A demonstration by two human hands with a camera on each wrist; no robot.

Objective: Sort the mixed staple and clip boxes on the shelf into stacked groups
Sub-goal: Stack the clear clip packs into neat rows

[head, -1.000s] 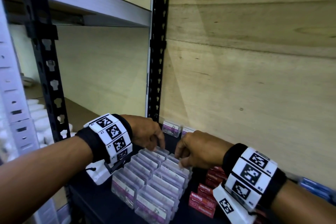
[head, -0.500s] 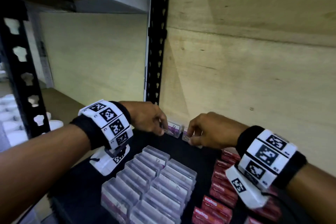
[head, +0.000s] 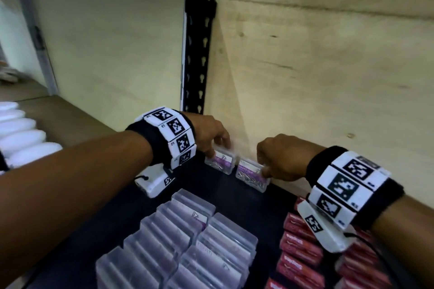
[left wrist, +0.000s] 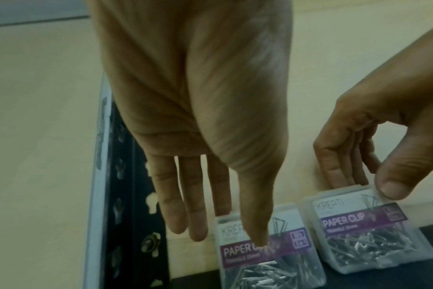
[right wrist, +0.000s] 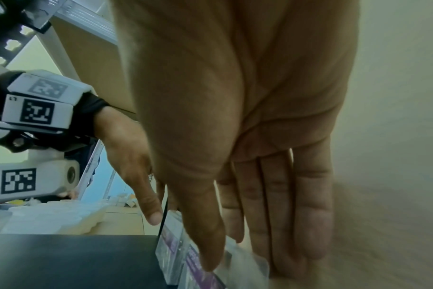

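Two clear paper clip boxes with purple labels stand side by side against the plywood back wall. My left hand (head: 217, 150) pinches the left clip box (head: 220, 162), thumb on its front label, fingers behind its top edge (left wrist: 272, 260). My right hand (head: 264, 166) pinches the right clip box (head: 250, 172) at its upper right corner, thumb in front, fingers behind (left wrist: 366, 224). Nearer me, two rows of several clear clip boxes (head: 187, 241) stand packed together. Red staple boxes (head: 298, 253) are stacked at the right, partly hidden by my right wrist.
A black shelf board (head: 246, 199) carries everything. A black perforated upright (head: 197, 54) rises at the back left corner. White rounded items (head: 23, 138) lie on the neighbouring shelf to the left. The plywood wall (head: 328, 77) closes the back.
Both hands left the near rows of clear boxes and reached to the back wall. Each now pinches one of the two clip boxes standing there.
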